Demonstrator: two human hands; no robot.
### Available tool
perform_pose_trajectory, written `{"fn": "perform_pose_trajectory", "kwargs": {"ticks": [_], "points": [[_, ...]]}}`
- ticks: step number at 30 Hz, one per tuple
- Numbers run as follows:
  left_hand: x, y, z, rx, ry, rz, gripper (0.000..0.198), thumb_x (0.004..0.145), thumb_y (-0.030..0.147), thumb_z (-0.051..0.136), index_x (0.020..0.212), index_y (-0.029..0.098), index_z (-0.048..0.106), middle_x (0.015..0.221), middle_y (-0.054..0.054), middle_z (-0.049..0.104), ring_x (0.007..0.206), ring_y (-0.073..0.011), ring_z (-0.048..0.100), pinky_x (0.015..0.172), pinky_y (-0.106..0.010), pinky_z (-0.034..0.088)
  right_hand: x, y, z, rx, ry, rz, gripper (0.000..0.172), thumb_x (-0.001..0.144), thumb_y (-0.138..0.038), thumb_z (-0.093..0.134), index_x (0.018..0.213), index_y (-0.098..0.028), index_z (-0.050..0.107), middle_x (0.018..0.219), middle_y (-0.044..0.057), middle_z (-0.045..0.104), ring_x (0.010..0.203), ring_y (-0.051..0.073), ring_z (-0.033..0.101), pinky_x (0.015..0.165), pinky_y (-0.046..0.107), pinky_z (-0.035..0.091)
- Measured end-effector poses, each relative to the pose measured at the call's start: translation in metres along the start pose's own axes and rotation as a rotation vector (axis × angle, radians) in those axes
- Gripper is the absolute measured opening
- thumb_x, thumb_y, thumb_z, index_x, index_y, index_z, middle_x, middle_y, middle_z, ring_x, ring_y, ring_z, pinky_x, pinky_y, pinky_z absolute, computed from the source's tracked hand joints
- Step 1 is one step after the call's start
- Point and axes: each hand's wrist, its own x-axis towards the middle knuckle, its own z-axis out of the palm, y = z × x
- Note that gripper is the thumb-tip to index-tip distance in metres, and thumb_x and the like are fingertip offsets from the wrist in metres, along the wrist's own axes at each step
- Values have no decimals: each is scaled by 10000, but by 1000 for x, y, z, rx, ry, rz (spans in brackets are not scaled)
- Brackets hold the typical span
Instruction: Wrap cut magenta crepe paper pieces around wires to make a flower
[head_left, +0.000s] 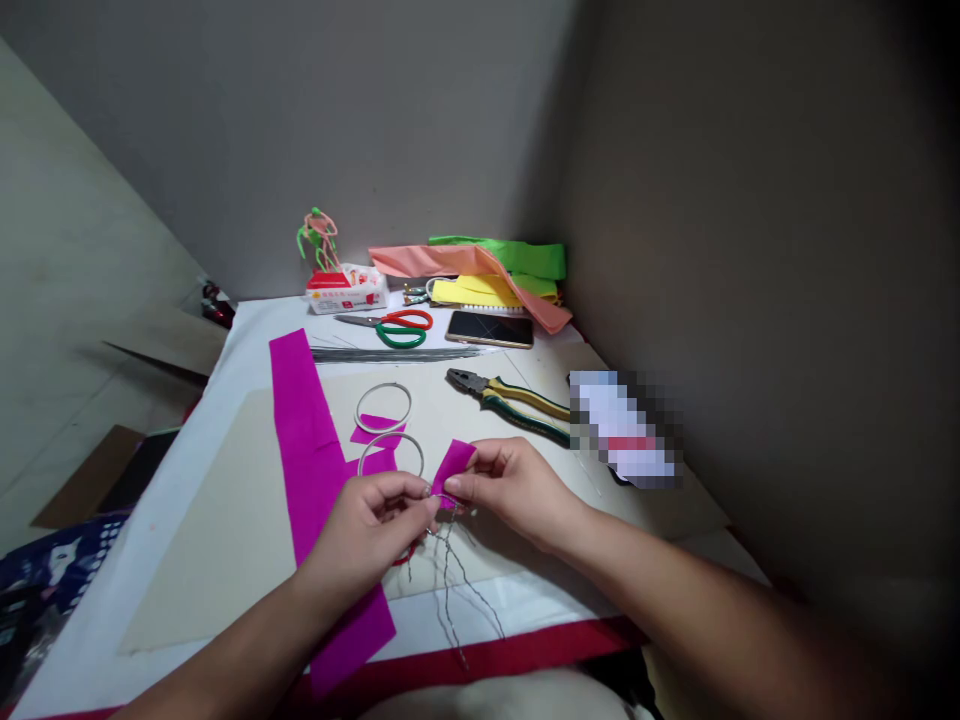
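Observation:
My right hand [517,485] pinches a small magenta strip of fabric or crepe paper [455,463] between thumb and fingers. Close against it, my left hand [375,520] has thumb and forefinger closed on the top of a twisted wire frame [448,575], where the strip's lower end meets the wire. Several thin wire legs hang below my fingers. Two round wire rings [384,384] lie just beyond my left hand, over small magenta scraps [375,462]. A long magenta strip [307,430] runs under my left forearm. Something red shows partly beneath my left hand.
Pliers [517,400] lie right of centre, beside a pixelated object [622,430]. Farther back are scissors [397,325], a phone [490,329], a bundle of straight wires [390,354], a tissue pack [347,290] and folded coloured sheets [495,290]. Walls stand behind and right.

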Motion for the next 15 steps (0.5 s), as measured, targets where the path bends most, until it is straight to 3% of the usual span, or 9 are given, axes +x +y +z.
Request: {"fn": "perform_pose_trajectory", "kwargs": {"ticks": [15], "points": [[0,-2,-2,-41,-33,2,159,700,292,669,673,140,631,567,-35,646,483,-114,524,461,-227,380,-1,1,0,-12,-44,19,332,569,-397,849,646,-142,651,561,-22,606,553,99,544,579,244,440]]}}
